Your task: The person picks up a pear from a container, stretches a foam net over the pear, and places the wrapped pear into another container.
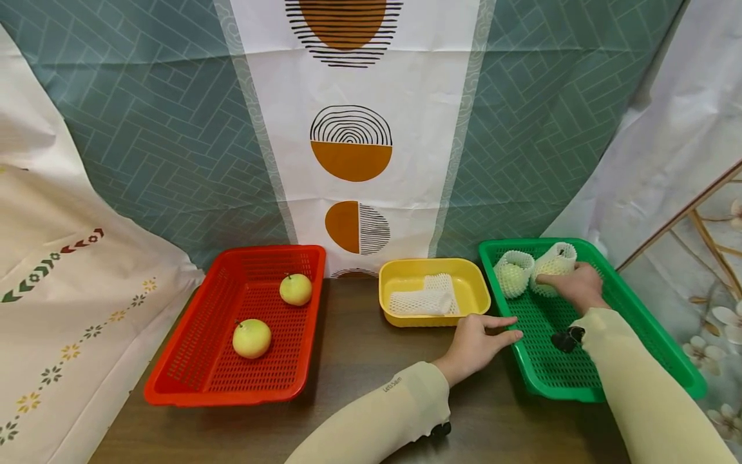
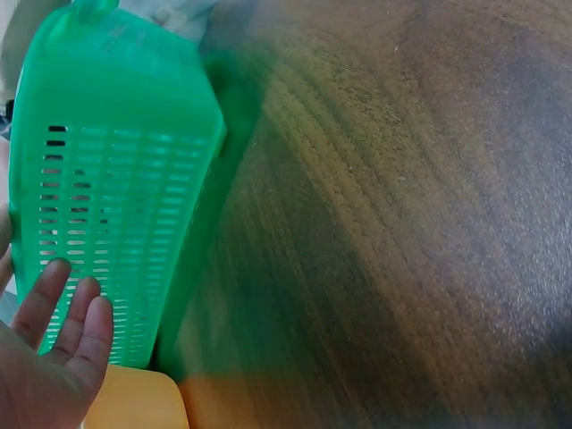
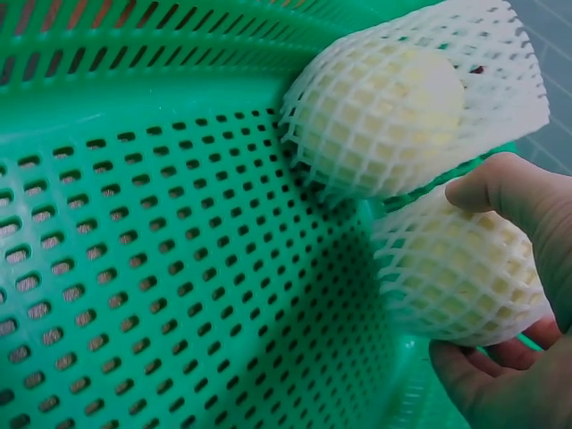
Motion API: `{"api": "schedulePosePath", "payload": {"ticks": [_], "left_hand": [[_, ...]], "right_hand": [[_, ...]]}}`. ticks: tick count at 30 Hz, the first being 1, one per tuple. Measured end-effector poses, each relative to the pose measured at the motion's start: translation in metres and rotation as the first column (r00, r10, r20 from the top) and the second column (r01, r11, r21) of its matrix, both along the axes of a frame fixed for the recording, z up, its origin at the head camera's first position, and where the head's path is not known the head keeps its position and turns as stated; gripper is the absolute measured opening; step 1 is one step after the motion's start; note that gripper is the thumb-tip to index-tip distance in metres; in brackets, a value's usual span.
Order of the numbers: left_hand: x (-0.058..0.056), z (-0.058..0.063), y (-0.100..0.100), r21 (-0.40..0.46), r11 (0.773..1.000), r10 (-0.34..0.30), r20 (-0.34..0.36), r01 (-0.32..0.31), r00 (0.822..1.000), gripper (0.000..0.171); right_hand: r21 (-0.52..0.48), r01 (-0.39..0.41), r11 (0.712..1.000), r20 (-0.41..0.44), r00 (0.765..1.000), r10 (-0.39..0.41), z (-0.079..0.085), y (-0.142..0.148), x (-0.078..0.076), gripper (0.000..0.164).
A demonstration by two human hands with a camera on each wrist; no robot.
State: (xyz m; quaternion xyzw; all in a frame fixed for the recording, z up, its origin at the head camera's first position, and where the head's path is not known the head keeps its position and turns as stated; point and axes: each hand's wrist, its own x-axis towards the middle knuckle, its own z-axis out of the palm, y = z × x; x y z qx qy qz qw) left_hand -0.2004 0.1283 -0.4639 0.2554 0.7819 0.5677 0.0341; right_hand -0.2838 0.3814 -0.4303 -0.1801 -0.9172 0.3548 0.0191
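Observation:
My right hand (image 1: 580,287) grips a pear in a white foam net (image 1: 552,267) at the back of the green basket (image 1: 655,328). In the right wrist view, the thumb lies on one side of the netted pear (image 3: 460,268) and the fingers on the other. A second netted pear (image 1: 513,276) stands just left of it. My left hand (image 1: 472,345) touches the green basket's left rim with thumb and forefinger extended. The left wrist view has its other fingers (image 2: 71,322) nearly straight beside the basket's outer wall (image 2: 116,206).
A red basket (image 1: 307,348) on the left holds two bare yellow pears (image 1: 252,338). Between the baskets, a yellow tray (image 1: 475,283) contains white foam nets (image 1: 423,301). All stand on a dark wooden table (image 1: 353,354) before a hanging patterned cloth (image 1: 174,129).

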Motion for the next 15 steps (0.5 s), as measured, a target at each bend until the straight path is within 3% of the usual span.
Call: {"api": "schedulePosePath", "payload": {"ticks": [6, 15], "left_hand": [[-0.0016, 0.0005, 0.0004, 0.001, 1.000, -0.013, -0.012, 0.013, 1.000, 0.032], [-0.0010, 0.0007, 0.0005, -0.001, 1.000, -0.014, 0.002, 0.014, 1.000, 0.032]], "right_hand": [[0.003, -0.015, 1.000, -0.003, 1.000, 0.015, -0.0027, -0.0029, -0.0043, 0.096], [0.000, -0.029, 1.000, 0.058, 0.998, 0.029, -0.0073, -0.0015, -0.0083, 0.099]]}}
